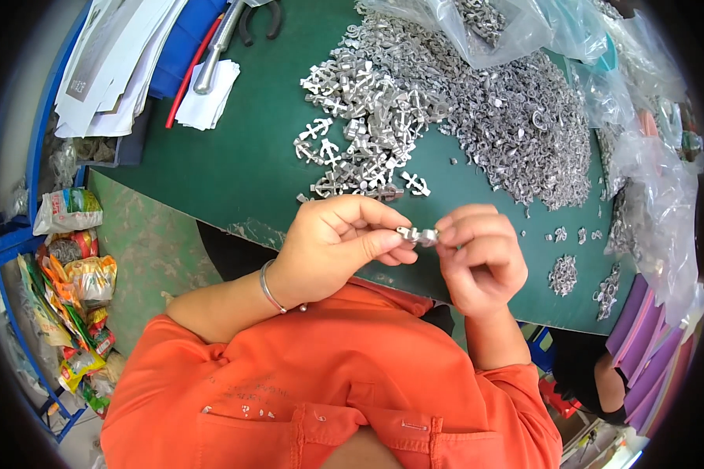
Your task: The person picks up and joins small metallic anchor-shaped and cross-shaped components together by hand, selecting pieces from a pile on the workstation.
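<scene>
My left hand [338, 246] and my right hand [479, 254] meet above the near edge of the green table [235, 168]. Both pinch one small silver metal part [418, 234] between thumb and fingertips. A thin metal bangle circles my left wrist. Just beyond my hands lies a pile of silver anchor-shaped pieces [364, 117]. To its right spreads a larger heap of small silver rings and bits [524, 129]. My orange sleeves fill the lower part of the view.
Clear plastic bags [649, 164] of metal parts line the right side and back. Papers [114, 59], a red-handled tool [211, 51] and pliers lie at the back left. Snack packets [75, 289] sit on blue shelving at left. Small part clusters [564, 275] rest near the right edge.
</scene>
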Action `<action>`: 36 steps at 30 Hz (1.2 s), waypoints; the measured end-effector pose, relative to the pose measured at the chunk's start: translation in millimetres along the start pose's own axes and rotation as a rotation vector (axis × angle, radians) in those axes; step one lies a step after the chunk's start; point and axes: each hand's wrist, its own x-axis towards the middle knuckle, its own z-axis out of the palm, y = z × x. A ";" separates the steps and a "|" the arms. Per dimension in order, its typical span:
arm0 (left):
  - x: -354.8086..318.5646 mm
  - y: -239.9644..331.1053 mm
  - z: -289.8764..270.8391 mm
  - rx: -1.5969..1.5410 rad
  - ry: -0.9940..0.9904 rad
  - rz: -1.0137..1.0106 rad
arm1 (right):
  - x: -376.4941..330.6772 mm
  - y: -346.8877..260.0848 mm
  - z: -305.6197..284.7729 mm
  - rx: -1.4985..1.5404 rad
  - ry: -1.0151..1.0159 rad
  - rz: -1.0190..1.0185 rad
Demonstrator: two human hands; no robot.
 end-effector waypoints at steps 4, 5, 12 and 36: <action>-4.4 2.9 -3.1 -0.186 -0.026 -0.069 | 0.5 -14.2 4.0 -0.066 -0.199 -0.138; -5.8 2.6 -4.4 -0.254 -0.043 -0.098 | 0.5 -15.4 4.8 -0.070 -0.201 -0.147; -15.7 -0.3 -16.7 -0.474 -0.059 -0.256 | 14.9 5.8 0.1 -0.672 -0.103 0.137; -16.1 -12.0 -8.8 -0.113 0.135 0.117 | 1.7 8.8 8.5 0.129 -0.132 0.401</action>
